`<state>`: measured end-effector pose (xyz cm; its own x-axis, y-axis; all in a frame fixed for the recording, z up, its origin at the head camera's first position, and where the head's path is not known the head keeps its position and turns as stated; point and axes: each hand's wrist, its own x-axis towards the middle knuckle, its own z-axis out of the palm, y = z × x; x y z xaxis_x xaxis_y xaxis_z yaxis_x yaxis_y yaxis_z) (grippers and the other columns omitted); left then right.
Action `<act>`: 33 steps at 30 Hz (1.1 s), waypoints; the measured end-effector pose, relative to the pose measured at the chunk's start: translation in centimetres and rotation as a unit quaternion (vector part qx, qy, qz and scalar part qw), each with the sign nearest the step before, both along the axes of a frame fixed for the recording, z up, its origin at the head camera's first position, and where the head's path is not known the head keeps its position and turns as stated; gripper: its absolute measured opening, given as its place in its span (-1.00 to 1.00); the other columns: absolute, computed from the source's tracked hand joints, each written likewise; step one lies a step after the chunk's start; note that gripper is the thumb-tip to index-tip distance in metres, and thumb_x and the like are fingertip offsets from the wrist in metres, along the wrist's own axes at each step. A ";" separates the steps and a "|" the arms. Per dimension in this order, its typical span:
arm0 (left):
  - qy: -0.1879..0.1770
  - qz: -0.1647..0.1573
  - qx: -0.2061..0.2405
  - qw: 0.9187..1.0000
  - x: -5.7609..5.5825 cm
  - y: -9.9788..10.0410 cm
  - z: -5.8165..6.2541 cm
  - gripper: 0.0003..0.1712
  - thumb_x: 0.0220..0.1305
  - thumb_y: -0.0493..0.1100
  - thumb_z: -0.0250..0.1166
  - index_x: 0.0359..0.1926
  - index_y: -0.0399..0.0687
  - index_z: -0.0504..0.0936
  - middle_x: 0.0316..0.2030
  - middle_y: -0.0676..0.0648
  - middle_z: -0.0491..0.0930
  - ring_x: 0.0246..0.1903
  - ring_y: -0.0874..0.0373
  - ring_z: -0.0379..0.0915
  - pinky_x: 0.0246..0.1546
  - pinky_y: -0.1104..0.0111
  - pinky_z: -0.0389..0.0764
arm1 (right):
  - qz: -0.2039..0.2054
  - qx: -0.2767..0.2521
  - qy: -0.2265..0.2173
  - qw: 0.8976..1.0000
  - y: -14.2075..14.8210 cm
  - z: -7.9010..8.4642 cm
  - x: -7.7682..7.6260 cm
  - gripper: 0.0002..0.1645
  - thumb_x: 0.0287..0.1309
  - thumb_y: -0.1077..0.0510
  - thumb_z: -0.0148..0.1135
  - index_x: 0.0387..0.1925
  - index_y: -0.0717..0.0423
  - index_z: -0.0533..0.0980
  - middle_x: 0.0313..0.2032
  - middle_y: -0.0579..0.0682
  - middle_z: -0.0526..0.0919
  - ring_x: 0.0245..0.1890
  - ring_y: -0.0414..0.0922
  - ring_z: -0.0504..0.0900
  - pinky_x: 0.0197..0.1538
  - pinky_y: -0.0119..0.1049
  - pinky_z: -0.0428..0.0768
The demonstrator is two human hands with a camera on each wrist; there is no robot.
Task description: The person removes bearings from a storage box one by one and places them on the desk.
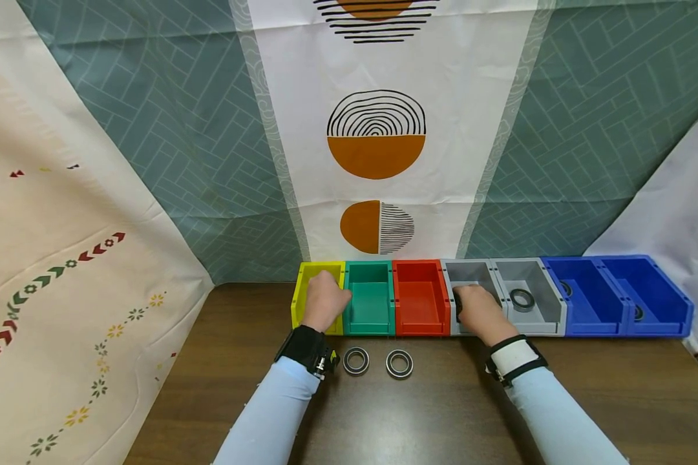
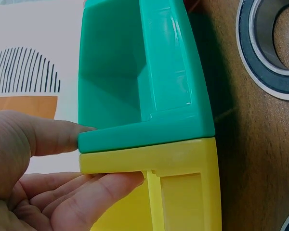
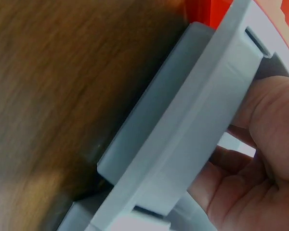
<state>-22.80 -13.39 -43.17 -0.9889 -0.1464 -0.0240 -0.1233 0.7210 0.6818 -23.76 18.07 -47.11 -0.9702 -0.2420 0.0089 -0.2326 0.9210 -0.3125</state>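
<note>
My left hand [image 1: 324,300] reaches over the yellow bin [image 1: 298,310]. In the left wrist view its thumb lies against the green bin [image 2: 178,62] and its fingers against the inner wall of the yellow bin [image 2: 149,156], so the hand pinches their adjoining walls. My right hand [image 1: 481,313] is down inside the left grey bin [image 1: 465,274], gripping a dark ring bearing [image 1: 457,305] that shows at its left side. In the right wrist view the grey bin's front wall [image 3: 183,130] hides the fingertips of the right hand [image 3: 265,159].
Two ring bearings [image 1: 356,361] lie on the wooden table [image 1: 384,420] before the bins. Right of the green bin come a red bin [image 1: 421,297], a second grey bin with a bearing [image 1: 522,299], and two blue bins [image 1: 593,303] with bearings. Curtains hang behind.
</note>
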 end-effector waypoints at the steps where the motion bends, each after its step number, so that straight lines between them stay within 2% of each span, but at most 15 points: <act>1: -0.002 0.000 -0.001 1.000 0.0 0.0 0.0 -0.49 0.20 -0.32 0.37 -0.74 -0.02 0.27 -0.74 0.07 0.11 -0.79 0.12 0.22 -0.73 0.40 0.22 | -0.001 0.001 0.007 1.000 0.1 0.0 0.1 -0.75 0.04 0.48 0.30 -0.18 0.33 0.60 -0.26 0.29 0.68 -0.22 0.20 0.67 -0.05 0.15 0.65; 7: -0.015 0.004 -0.003 1.000 -0.1 0.1 0.2 -0.50 0.21 -0.31 0.38 -0.73 -0.05 0.31 -0.74 0.05 0.13 -0.78 0.11 0.25 -0.72 0.40 0.24 | -0.010 -0.002 0.056 0.998 0.4 1.1 0.9 -0.54 0.13 0.37 0.40 0.06 0.50 0.56 -0.16 0.41 0.66 -0.11 0.28 0.65 0.00 0.19 0.65; 16: -0.013 0.004 -0.007 1.000 -0.1 0.1 0.2 -0.53 0.21 -0.30 0.38 -0.73 -0.06 0.34 -0.73 0.05 0.15 -0.77 0.10 0.27 -0.71 0.39 0.25 | -0.047 -0.021 0.077 0.996 0.9 3.2 1.9 -0.45 0.29 0.17 0.38 0.14 0.52 0.51 -0.09 0.49 0.63 -0.16 0.32 0.67 -0.05 0.23 0.67; 21: -0.018 0.007 -0.004 1.000 -0.1 0.1 0.3 -0.54 0.20 -0.30 0.38 -0.73 -0.07 0.34 -0.73 0.05 0.16 -0.76 0.09 0.28 -0.70 0.39 0.26 | -0.051 -0.034 0.119 0.991 1.2 3.9 2.3 -0.52 0.28 0.12 0.41 -0.01 0.49 0.57 -0.28 0.41 0.66 -0.33 0.24 0.67 -0.22 0.17 0.69; 26: -0.018 0.008 0.001 1.000 0.0 0.1 0.2 -0.53 0.20 -0.30 0.38 -0.72 -0.06 0.34 -0.73 0.05 0.15 -0.77 0.10 0.27 -0.70 0.39 0.26 | -0.045 -0.053 0.158 0.985 1.3 4.4 3.0 -0.53 0.25 0.08 0.45 -0.12 0.49 0.62 -0.47 0.27 0.60 -0.49 0.12 0.59 -0.42 0.04 0.64; 33: -0.019 0.008 0.008 1.000 0.1 0.1 0.2 -0.56 0.22 -0.30 0.37 -0.71 -0.09 0.37 -0.73 0.04 0.17 -0.76 0.08 0.30 -0.70 0.39 0.28 | -0.059 -0.102 0.112 0.987 0.9 5.5 4.1 -0.45 0.36 -0.03 0.36 0.02 0.44 0.63 -0.46 0.16 0.60 -0.56 0.00 0.50 -0.57 -0.20 0.43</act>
<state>-22.67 -13.28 -42.92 -0.9848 -0.1617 -0.0641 -0.1609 0.7073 0.6884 -19.63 18.97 -41.62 -0.9598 -0.0978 0.2631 -0.2113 0.8688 -0.4479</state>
